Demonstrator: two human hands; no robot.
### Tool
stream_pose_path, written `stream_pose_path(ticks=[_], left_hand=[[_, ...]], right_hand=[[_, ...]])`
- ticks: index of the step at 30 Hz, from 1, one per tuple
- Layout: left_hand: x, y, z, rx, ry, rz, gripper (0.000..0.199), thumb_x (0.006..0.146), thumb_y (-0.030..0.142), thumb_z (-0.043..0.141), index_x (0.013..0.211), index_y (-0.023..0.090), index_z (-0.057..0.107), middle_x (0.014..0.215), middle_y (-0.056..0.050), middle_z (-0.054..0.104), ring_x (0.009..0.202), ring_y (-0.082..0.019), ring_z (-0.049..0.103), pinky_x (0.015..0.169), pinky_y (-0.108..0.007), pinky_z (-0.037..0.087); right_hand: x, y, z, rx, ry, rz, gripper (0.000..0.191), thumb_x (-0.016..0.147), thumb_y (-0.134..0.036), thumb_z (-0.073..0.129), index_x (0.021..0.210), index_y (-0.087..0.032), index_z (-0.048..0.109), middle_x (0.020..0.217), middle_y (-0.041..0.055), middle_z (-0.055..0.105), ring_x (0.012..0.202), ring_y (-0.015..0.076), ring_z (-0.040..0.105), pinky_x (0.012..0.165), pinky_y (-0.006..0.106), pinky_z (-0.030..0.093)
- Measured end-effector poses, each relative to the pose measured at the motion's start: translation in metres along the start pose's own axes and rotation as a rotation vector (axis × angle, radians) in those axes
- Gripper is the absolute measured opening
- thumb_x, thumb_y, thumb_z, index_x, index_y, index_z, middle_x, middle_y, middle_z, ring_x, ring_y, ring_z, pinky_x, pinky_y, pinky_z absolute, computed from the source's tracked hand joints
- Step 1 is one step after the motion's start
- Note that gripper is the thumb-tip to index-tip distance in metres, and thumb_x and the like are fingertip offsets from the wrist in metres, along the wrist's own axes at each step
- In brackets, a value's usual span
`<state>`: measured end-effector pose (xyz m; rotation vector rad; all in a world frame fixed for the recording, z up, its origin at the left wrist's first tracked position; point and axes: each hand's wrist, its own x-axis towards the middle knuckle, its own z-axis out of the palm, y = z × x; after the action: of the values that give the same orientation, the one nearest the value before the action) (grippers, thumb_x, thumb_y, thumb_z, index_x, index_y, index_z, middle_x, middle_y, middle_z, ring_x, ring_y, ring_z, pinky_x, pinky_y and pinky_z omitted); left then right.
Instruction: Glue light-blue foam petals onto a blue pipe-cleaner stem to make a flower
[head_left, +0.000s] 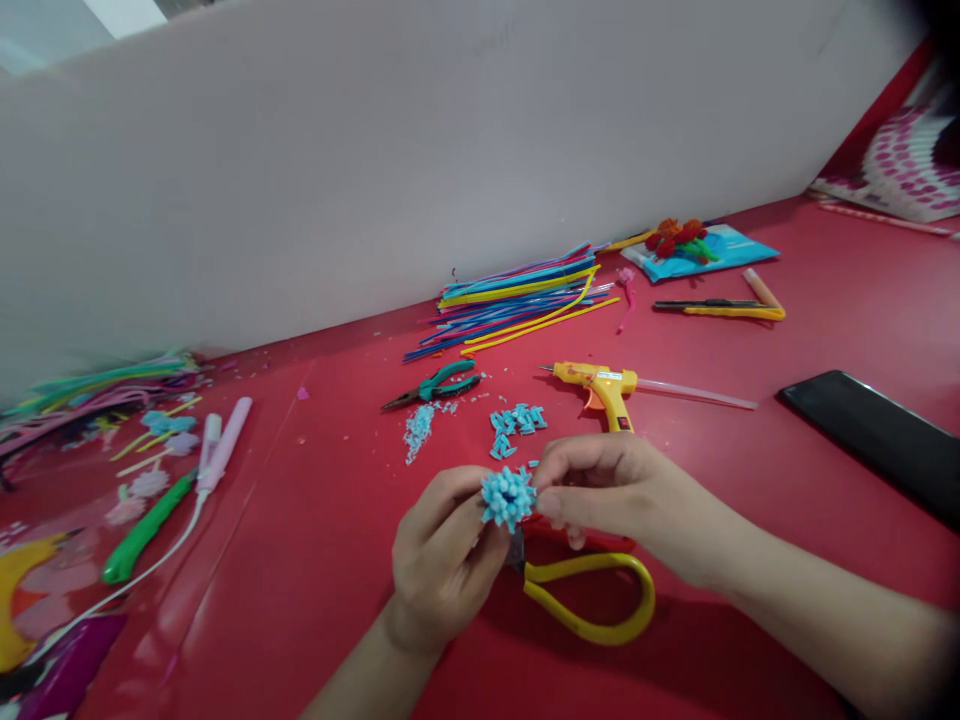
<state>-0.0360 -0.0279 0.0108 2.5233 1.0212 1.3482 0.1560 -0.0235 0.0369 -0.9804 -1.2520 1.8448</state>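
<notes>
A small light-blue fuzzy flower (508, 498) with many short spiky petals is pinched in my left hand (450, 560), near the middle of the view. At the flower's right edge, the thumb and fingers of my right hand (600, 490) are pressed together; what lies between them is hidden. Below the flower are scissors with a yellow handle loop (637, 610) and a red part partly behind my right hand. Short cut light-blue pieces (517, 420) lie in a loose pile just beyond my hands, with finer blue scraps (418, 430) to their left.
Pliers (439, 388), a yellow glue gun (600, 385) and a bundle of pipe cleaners (517, 300) lie farther back. A black phone (877, 435) is at right. A lilac corded tool (225, 445) and green-handled tool (146, 535) lie left. A pale wall (375, 170) rises behind.
</notes>
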Motion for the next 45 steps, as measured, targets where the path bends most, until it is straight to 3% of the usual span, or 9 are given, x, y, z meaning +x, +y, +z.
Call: stream_pose_path(ticks=[29,36,39,42,44,45], left_hand=[[0.002,0.002,0.001,-0.021,-0.009,-0.008,0.019,0.077,0.002,0.054,0.088,0.016,0.062,0.084,-0.008,0.063,0.072,-0.014,0.059,0.066,-0.024,0.049],[0.000,0.000,0.005,-0.103,0.015,-0.121,0.018,0.075,0.002,0.056,0.083,0.016,0.063,0.081,-0.005,0.061,0.069,-0.012,0.059,0.062,-0.022,0.048],[-0.003,0.001,0.007,-0.200,0.048,-0.270,0.013,0.079,0.008,0.054,0.081,0.017,0.063,0.076,-0.004,0.062,0.060,-0.011,0.058,0.055,-0.022,0.048],[-0.002,0.005,0.010,-0.371,0.069,-0.504,0.011,0.084,0.017,0.051,0.082,0.017,0.062,0.072,-0.002,0.064,0.045,-0.007,0.053,0.044,-0.020,0.044],[0.003,0.009,0.011,-0.486,0.198,-0.672,0.012,0.084,0.022,0.053,0.077,0.016,0.061,0.072,-0.002,0.065,0.040,-0.006,0.051,0.038,-0.019,0.041],[0.005,0.010,0.012,-0.549,0.242,-0.737,0.010,0.082,0.023,0.055,0.077,0.016,0.061,0.068,0.000,0.064,0.039,-0.006,0.051,0.037,-0.018,0.040]], right_hand=[[0.001,0.002,-0.002,0.013,-0.003,-0.032,0.014,0.075,-0.030,0.065,0.073,-0.016,0.063,0.061,-0.0038,0.053,0.052,0.0061,0.049,0.053,0.019,0.041],[0.003,-0.002,-0.001,-0.067,0.003,-0.052,0.018,0.077,-0.033,0.062,0.074,-0.016,0.061,0.063,-0.0029,0.054,0.054,0.0076,0.050,0.056,0.021,0.042],[0.006,-0.004,-0.010,-0.318,0.118,-0.128,0.026,0.080,-0.041,0.055,0.071,-0.017,0.058,0.062,-0.0021,0.053,0.055,0.0099,0.050,0.055,0.023,0.040],[0.016,-0.005,-0.032,-0.948,0.445,-0.236,0.032,0.084,-0.041,0.046,0.066,-0.017,0.057,0.064,0.0019,0.058,0.060,0.0140,0.053,0.054,0.025,0.035],[0.024,-0.003,-0.051,-1.392,0.629,-0.095,0.030,0.083,-0.042,0.046,0.074,-0.017,0.061,0.077,0.0078,0.065,0.070,0.0199,0.059,0.056,0.028,0.033],[0.028,-0.002,-0.060,-1.527,0.658,0.058,0.034,0.083,-0.045,0.045,0.075,-0.017,0.062,0.080,0.0104,0.067,0.073,0.0229,0.061,0.055,0.029,0.032]])
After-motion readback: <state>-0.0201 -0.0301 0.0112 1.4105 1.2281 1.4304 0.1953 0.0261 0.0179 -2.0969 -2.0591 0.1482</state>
